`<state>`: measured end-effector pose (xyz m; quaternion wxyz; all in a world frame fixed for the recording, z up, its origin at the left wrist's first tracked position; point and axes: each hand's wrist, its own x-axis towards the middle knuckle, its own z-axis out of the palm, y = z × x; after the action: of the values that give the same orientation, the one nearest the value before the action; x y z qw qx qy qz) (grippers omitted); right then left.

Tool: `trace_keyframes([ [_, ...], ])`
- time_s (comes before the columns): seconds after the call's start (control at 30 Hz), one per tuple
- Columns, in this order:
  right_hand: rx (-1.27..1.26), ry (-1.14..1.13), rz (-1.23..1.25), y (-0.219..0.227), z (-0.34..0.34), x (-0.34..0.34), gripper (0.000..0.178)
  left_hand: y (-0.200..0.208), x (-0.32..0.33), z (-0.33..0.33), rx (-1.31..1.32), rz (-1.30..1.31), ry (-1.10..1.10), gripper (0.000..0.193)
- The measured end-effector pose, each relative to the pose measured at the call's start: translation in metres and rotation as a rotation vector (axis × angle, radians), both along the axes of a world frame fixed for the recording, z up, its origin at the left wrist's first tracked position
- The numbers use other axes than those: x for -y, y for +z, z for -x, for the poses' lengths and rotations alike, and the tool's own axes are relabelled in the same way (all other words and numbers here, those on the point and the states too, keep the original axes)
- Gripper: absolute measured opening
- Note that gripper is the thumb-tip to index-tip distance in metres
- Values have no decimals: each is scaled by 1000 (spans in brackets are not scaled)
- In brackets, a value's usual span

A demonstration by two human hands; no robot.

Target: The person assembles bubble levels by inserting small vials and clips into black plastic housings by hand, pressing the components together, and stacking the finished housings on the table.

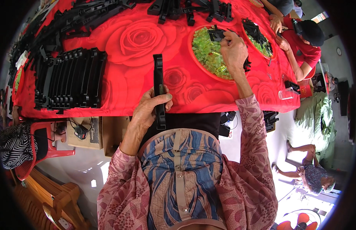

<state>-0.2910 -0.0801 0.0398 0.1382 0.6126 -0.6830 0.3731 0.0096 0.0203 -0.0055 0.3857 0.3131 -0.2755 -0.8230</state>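
My left hand (151,104) is closed around a long, narrow black plastic part (158,73), held upright at the table's near edge with the thumb across it. My right hand (234,51) reaches over a round red-rimmed basin (194,57) to the right, its fingers bent and pressed together. Small translucent green pieces (207,50) fill much of that basin. Small black plastic parts (215,33) lie at its far side, right by my right fingertips. What those fingers hold, if anything, is hidden.
Black parts like mine stand in a row (70,78) at the left, with heaps (89,17) beyond. A second basin (258,38) and a clear cup (286,93) are at the right. A co-worker (302,42) in red sits there. A red chair (51,145) stands lower left.
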Motion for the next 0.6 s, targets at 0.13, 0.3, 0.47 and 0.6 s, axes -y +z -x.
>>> trace_keyframes([
  [0.13, 630, 243, 111, 4, -12, -16, 27, 2, 2, 1, 1, 2, 6, 29],
  [0.3, 754, 284, 142, -4, -16, -17, 32, 1, 3, 6, -28, 9, 44, 24],
  [0.47, 916, 321, 152, -8, -2, -23, 35, -2, 2, 4, -78, -22, 43, 21],
  [0.6, 980, 366, 155, -12, 5, -25, 31, 1, 2, 4, -58, -49, 53, 21],
])
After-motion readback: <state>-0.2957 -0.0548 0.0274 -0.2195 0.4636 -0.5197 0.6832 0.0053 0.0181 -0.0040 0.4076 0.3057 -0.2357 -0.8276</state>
